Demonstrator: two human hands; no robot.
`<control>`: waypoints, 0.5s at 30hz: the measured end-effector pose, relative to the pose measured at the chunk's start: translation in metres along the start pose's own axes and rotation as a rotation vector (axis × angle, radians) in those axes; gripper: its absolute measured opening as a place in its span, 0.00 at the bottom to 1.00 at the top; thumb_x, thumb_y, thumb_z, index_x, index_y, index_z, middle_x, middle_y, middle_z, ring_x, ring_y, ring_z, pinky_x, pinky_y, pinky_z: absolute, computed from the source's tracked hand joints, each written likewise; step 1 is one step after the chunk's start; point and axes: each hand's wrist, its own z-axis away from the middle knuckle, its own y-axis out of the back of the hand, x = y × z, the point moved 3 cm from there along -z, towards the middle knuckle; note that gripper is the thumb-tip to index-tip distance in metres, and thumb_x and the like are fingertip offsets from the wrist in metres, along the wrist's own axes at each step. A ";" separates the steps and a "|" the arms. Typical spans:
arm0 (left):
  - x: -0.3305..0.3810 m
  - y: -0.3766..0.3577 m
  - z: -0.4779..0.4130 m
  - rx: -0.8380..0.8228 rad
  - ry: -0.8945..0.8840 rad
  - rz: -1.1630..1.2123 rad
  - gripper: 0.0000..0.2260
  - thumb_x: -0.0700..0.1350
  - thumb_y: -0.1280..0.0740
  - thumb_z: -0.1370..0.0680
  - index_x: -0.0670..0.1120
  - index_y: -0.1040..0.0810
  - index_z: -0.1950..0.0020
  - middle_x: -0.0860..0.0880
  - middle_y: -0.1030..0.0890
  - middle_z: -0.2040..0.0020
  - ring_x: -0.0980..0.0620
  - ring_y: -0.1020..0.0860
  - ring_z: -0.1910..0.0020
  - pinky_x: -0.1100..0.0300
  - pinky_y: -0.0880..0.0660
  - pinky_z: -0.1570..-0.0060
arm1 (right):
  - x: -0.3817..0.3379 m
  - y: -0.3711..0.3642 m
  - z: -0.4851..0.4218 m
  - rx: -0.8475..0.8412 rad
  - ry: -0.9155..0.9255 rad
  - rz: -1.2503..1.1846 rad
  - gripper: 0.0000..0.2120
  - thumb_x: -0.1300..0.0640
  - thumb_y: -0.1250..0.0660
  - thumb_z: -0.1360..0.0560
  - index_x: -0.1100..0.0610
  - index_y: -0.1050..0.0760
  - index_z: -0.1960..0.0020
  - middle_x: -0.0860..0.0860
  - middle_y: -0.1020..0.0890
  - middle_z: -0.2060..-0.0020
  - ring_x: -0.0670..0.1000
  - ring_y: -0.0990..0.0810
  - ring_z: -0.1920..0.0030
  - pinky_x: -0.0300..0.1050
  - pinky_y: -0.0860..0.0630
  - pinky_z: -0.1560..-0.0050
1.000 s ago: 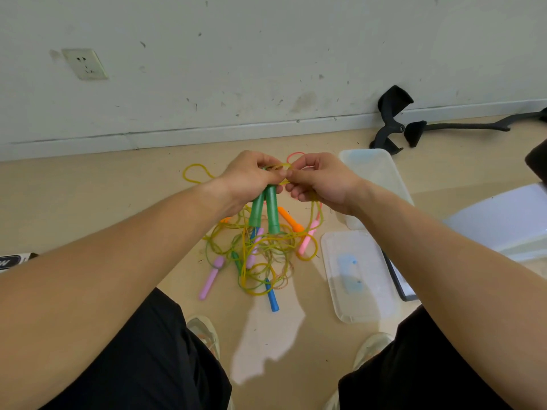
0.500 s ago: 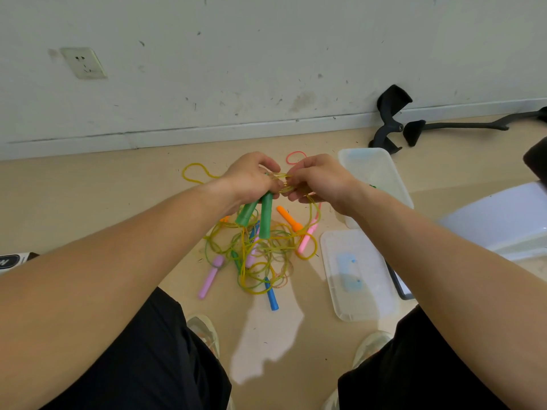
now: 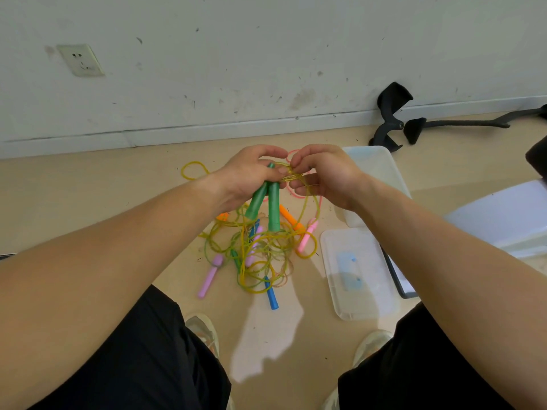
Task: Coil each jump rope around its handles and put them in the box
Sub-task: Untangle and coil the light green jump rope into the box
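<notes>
My left hand (image 3: pixel 251 176) grips the two green handles (image 3: pixel 268 205) of a jump rope, held side by side and pointing down. My right hand (image 3: pixel 322 176) pinches the yellow-green cord (image 3: pixel 291 174) of that rope right beside the handle tops, where several turns are bunched. Below on the floor lies a tangled pile of ropes (image 3: pixel 260 253) with purple (image 3: pixel 210 276), blue (image 3: pixel 271 294), orange (image 3: pixel 290 217) and pink (image 3: pixel 306 238) handles. The clear plastic box (image 3: pixel 381 173) stands just right of my right hand, partly hidden by it.
The box's clear lid (image 3: pixel 358 276) lies flat on the floor to the right of the pile, with a dark tablet-like slab (image 3: pixel 399 279) under its right edge. Black chair parts (image 3: pixel 390 116) rest by the wall. My shoes (image 3: pixel 204 329) are below the pile.
Both hands have risen slightly with the green handles. The handles have swung from upright to a slight splay, and the right hand has kept working the cord at their tops.
</notes>
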 end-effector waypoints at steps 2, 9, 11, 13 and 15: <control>0.000 0.005 -0.001 -0.007 0.006 0.075 0.14 0.30 0.36 0.21 0.44 0.24 0.40 0.42 0.19 0.55 0.47 0.20 0.61 0.54 0.23 0.54 | 0.003 -0.002 0.000 0.003 0.062 0.013 0.11 0.72 0.40 0.25 0.61 0.22 0.54 0.61 0.19 0.62 0.55 0.17 0.65 0.47 0.18 0.61; -0.002 0.010 -0.004 0.002 -0.020 0.012 0.13 0.30 0.33 0.23 0.47 0.22 0.45 0.44 0.18 0.59 0.47 0.20 0.61 0.56 0.22 0.55 | 0.005 -0.002 0.002 0.056 0.246 0.286 0.08 0.68 0.36 0.25 0.62 0.18 0.54 0.58 0.16 0.65 0.55 0.15 0.61 0.52 0.19 0.56; -0.001 0.009 -0.003 -0.019 -0.033 -0.032 0.14 0.30 0.33 0.23 0.48 0.22 0.45 0.43 0.19 0.59 0.47 0.20 0.60 0.58 0.22 0.56 | 0.003 -0.001 0.002 0.045 0.284 0.413 0.03 0.62 0.29 0.26 0.62 0.18 0.54 0.56 0.15 0.65 0.55 0.15 0.61 0.55 0.18 0.53; -0.001 0.009 -0.002 -0.044 -0.045 -0.097 0.15 0.30 0.33 0.24 0.49 0.22 0.46 0.43 0.20 0.59 0.47 0.21 0.60 0.59 0.23 0.57 | 0.003 0.000 0.001 -0.001 0.286 0.518 0.05 0.58 0.24 0.28 0.59 0.19 0.56 0.54 0.15 0.65 0.54 0.17 0.63 0.55 0.18 0.55; -0.001 0.008 0.000 -0.062 -0.069 -0.187 0.15 0.30 0.32 0.24 0.49 0.22 0.47 0.44 0.20 0.62 0.49 0.21 0.62 0.61 0.24 0.60 | 0.003 -0.001 0.001 -0.057 0.237 0.525 0.06 0.59 0.24 0.28 0.57 0.22 0.58 0.53 0.17 0.64 0.52 0.17 0.62 0.53 0.17 0.58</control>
